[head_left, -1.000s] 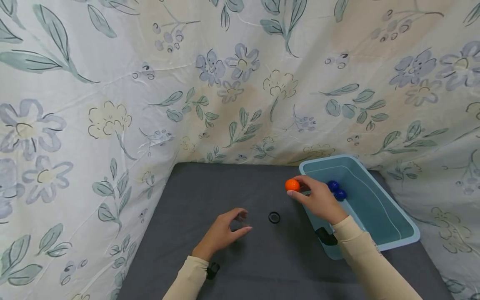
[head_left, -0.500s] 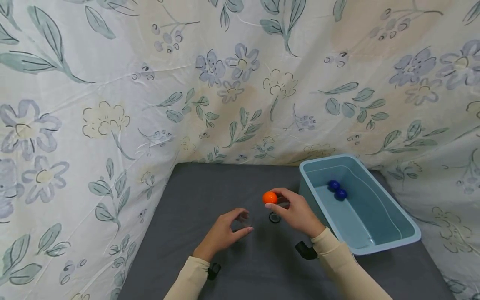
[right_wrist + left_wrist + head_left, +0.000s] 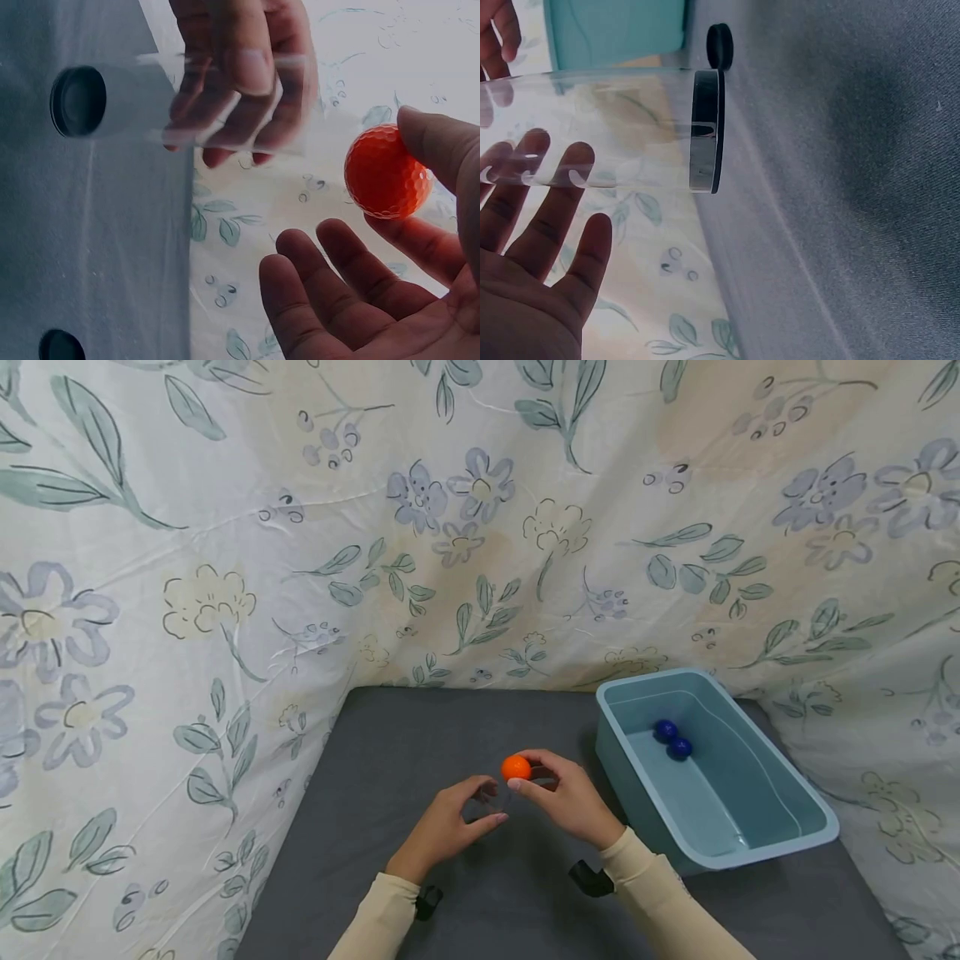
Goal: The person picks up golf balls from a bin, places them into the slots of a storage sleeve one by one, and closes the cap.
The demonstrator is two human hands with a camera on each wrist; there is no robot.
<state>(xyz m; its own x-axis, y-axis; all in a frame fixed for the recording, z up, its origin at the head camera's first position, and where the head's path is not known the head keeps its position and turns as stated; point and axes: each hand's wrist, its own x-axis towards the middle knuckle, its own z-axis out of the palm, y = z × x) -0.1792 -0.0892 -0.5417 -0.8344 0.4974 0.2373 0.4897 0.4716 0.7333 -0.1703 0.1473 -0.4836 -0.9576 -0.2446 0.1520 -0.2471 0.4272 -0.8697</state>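
My left hand (image 3: pixel 438 827) grips a clear plastic tube (image 3: pixel 630 112), which stands upright with a black cap (image 3: pixel 707 131) on its lower end. Thumb and forefinger of my right hand (image 3: pixel 573 802) pinch an orange golf ball (image 3: pixel 384 172); the other fingers are spread. In the head view the ball (image 3: pixel 516 767) is close to the tube's top, on its right. A loose black cap (image 3: pixel 720 46) lies on the dark cloth, hidden behind my right hand in the head view.
A light blue plastic bin (image 3: pixel 645 785) stands on the right of the dark grey table (image 3: pixel 450 727). Two dark blue balls (image 3: pixel 679 748) lie inside it. Floral fabric (image 3: pixel 480 543) hangs behind the table and along its sides.
My right hand has carried the orange golf ball leftward, from beside the bin's rim to near the tube's top. The left hand stays in place with the tube.
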